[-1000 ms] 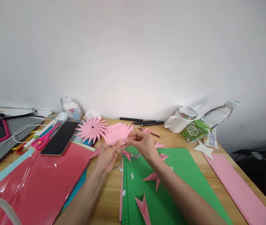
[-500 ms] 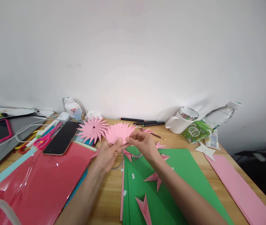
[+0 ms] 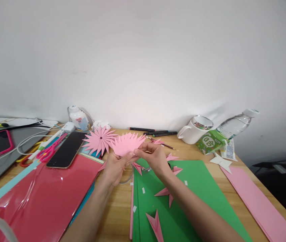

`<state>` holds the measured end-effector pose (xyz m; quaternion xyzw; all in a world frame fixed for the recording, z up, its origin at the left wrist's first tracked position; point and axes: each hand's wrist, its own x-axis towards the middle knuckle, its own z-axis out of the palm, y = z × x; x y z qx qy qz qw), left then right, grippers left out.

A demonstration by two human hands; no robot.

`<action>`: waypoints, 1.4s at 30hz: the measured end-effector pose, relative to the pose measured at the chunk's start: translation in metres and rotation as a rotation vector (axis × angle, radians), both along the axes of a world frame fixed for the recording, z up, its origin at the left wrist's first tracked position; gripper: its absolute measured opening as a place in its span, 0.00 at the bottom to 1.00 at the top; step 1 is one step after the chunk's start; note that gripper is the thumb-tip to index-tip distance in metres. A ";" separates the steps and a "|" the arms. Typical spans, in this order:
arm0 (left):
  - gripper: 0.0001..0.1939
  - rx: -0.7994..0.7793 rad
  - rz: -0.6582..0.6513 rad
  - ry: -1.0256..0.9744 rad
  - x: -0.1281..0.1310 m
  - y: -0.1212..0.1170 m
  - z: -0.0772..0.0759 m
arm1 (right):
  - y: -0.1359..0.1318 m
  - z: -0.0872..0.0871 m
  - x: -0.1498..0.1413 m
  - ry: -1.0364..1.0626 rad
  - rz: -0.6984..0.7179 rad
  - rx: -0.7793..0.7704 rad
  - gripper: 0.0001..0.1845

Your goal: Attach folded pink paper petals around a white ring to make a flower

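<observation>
A pink folded-paper fan with a row of pointed tips (image 3: 127,144) is held up between both hands over the table. My left hand (image 3: 115,167) grips its lower left edge, thumb on the front. At the lower right edge, my right hand (image 3: 153,156) pinches the paper between thumb and fingers. Just left of the fan lies a pink paper pinwheel flower (image 3: 101,137) with a full ring of points. Loose pink folded pieces (image 3: 155,226) rest on the green paper (image 3: 195,188) below my right forearm.
Left are a red folder (image 3: 39,195), a black phone (image 3: 66,149), pink scissors (image 3: 49,151) and a white bottle (image 3: 79,118). Black pens (image 3: 163,133) lie by the wall. A white mug (image 3: 194,130), green box (image 3: 209,142), water bottle (image 3: 237,123) and pink paper strips (image 3: 258,201) are right.
The fan has shifted slightly left and tilted a little in my hands. My right fingers have moved slightly left along its lower edge. The other things stay in place.
</observation>
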<state>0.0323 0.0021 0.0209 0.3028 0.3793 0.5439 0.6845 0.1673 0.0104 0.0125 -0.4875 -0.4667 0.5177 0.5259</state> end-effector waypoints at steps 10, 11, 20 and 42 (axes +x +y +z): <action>0.19 0.021 -0.003 0.075 -0.002 0.000 -0.002 | -0.002 0.005 -0.001 -0.041 -0.011 0.045 0.15; 0.19 0.027 -0.001 0.082 -0.002 0.000 -0.002 | -0.002 0.004 -0.001 -0.040 -0.011 0.045 0.14; 0.19 0.054 0.037 0.056 0.000 0.004 -0.010 | 0.004 0.003 0.007 -0.193 0.079 0.100 0.13; 0.18 0.059 0.202 -0.102 -0.007 0.013 -0.017 | 0.012 -0.006 0.025 -0.629 0.324 0.041 0.06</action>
